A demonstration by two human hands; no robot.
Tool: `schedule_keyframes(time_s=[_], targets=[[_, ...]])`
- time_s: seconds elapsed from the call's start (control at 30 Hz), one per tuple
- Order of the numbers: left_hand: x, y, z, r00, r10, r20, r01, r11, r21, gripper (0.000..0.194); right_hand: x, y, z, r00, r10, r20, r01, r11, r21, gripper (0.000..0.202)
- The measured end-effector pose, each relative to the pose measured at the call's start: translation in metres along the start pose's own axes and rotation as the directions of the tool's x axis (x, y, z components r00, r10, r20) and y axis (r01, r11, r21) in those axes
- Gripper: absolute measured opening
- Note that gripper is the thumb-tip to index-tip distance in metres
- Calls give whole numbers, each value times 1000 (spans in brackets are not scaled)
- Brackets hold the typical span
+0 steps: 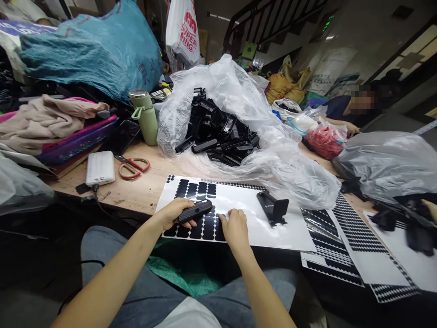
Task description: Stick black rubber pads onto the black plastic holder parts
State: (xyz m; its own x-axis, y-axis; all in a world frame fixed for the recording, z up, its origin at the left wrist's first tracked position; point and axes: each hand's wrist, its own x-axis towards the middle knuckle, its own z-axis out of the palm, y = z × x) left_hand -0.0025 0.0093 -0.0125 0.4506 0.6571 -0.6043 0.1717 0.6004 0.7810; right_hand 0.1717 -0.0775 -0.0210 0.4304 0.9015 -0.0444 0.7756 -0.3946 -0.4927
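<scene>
My left hand [177, 213] is closed around a long black plastic part [198, 211] with a ribbed surface, held just above a white sheet [246, 200] of black stickers [195, 231]. Close by on the right, my right hand [236, 226] rests on the sheet, thumb and fingers apart. Its thumb touches the edge of the sticker rows; whether a sticker is lifted there I cannot tell. On the bare right part of the sheet stands an unfolded black plastic stand [273, 207]. Behind the sheet, a clear plastic bag [225, 77] lies open around a pile of black plastic parts [221, 130].
Red-handled scissors [134, 167], a white power bank [100, 167] with a cable and a green bottle [146, 120] stand at left. More sticker sheets [358, 228] overlap at right. A co-worker [355, 107] sits beyond; another hand [430, 209] shows at the right edge.
</scene>
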Motion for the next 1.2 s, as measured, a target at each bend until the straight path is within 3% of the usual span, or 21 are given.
schedule_keyframes(time_s=[0.13, 0.4, 0.5, 0.6, 0.7, 0.8, 0.87, 1.2], targets=[[11, -5, 4, 1000, -21, -7, 21, 1000, -11, 18, -1, 0, 0, 997, 63, 46, -60, 996, -63, 14], [11, -6, 3, 1000, -26, -16, 26, 1000, -17, 22, -5, -1, 7, 995, 97, -40, -96, 995, 16, 15], [11, -4, 4, 999, -30, -21, 29, 999, -13, 20, -7, 0, 4, 998, 64, -21, -60, 988, 143, 16], [9, -1, 2, 999, -30, 9, 30, 1000, -1, 20, -9, 1, -7, 999, 24, 45, -41, 898, 438, 17], [3, 3, 0, 992, -24, 121, 22, 1000, 10, 23, -7, 2, -20, 982, 38, 186, -157, 710, 686, 21], [-7, 7, 1, 966, -11, 257, 4, 1000, 27, 24, -5, 1, -27, 944, 19, 329, -290, 524, 801, 24], [-13, 9, 2, 953, -12, 302, -1, 999, 42, 23, -5, 0, -27, 919, -31, 393, -337, 456, 824, 26], [-24, 11, 9, 949, -27, 313, -10, 993, 114, 22, -19, 0, -29, 925, -74, 372, -293, 483, 825, 24]])
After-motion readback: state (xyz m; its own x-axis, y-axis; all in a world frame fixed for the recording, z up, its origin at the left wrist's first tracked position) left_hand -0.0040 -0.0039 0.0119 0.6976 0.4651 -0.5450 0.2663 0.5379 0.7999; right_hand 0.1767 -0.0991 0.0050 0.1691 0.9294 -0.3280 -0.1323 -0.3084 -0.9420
